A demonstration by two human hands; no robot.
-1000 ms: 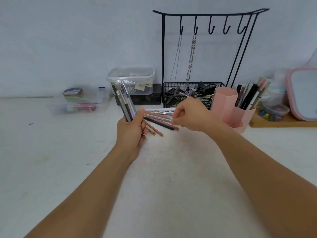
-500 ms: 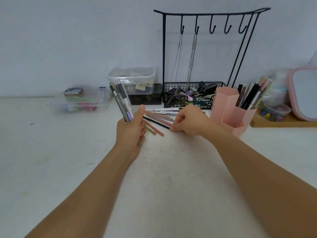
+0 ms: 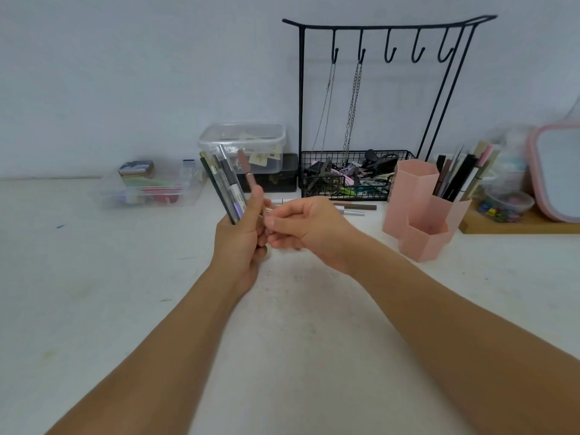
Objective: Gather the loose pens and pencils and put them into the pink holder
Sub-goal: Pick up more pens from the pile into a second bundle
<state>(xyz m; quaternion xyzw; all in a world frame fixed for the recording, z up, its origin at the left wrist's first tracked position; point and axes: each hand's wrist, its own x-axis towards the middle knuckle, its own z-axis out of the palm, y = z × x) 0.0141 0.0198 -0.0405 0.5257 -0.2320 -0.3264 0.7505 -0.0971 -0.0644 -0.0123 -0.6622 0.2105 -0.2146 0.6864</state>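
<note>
A bundle of pens (image 3: pixel 226 183) is gripped upright by the left hand (image 3: pixel 240 243), left of the pink holder (image 3: pixel 417 196); the right hand (image 3: pixel 309 226) (fingers curled) touches it, its grasp indiscernible.

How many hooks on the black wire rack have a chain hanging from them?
2. Of five hooks on the black wire rack, the leftmost hook holds a thin silver chain and the second hook a thicker link chain.
</note>
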